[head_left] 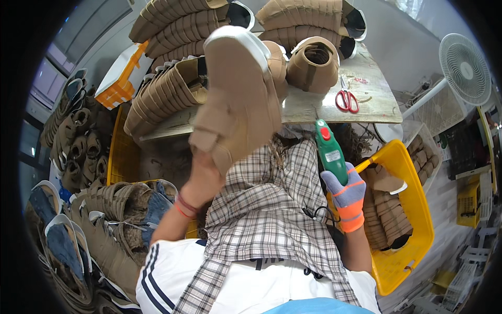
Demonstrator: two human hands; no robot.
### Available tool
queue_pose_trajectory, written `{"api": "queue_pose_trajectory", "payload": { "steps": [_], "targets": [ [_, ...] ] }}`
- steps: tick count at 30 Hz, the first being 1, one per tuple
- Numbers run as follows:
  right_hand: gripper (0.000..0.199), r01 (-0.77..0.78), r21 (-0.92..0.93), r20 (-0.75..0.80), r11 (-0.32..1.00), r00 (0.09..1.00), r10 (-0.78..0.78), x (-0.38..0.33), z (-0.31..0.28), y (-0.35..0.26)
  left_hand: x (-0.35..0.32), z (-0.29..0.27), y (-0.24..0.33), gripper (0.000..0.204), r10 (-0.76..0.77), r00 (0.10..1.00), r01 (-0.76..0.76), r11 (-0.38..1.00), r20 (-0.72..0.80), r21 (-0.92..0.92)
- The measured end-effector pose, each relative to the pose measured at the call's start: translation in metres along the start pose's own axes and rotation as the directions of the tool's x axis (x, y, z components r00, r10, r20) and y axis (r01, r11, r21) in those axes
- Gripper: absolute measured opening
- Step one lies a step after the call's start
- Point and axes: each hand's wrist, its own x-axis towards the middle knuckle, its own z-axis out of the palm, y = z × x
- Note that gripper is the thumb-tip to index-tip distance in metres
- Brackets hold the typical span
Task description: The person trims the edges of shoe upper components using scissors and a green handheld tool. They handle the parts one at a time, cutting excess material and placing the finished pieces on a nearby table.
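My bare left hand [203, 178] is closed round the lower end of a tan boot upper [238, 94]. The upper is held up over my lap, tilted slightly, its white-edged end pointing up. A strap-like flap hangs near my fingers. In a grey and orange glove, my right hand [345, 199] grips a green handheld power tool [331, 152] with a red button near its top. That tool points up toward the table's front edge, apart from the boot upper. Its working tip cannot be made out.
On the wooden table [366, 70] lie red-handled scissors [347, 98], rolled uppers [314, 65] and stacked uppers [167, 94]. A yellow basket [426, 220] with more uppers stands at my right. Piles of lined uppers [104, 230] flank my left. A white fan [464, 68] stands at the far right.
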Motion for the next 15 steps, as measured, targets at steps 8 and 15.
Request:
{"api": "queue_pose_trajectory", "payload": {
  "steps": [8,15],
  "targets": [
    [0.036,-0.098,-0.021,-0.042,0.995,0.994,0.097,0.006,-0.009,0.025,0.160,0.002,-0.088,0.023,0.060,0.962,-0.130,0.958,0.266,0.254],
    [0.039,-0.016,-0.122,0.022,0.992,1.000,0.019,0.016,-0.005,0.022,0.196,-0.015,-0.105,0.027,-0.017,0.979,0.084,0.943,0.205,-0.323]
  ]
}}
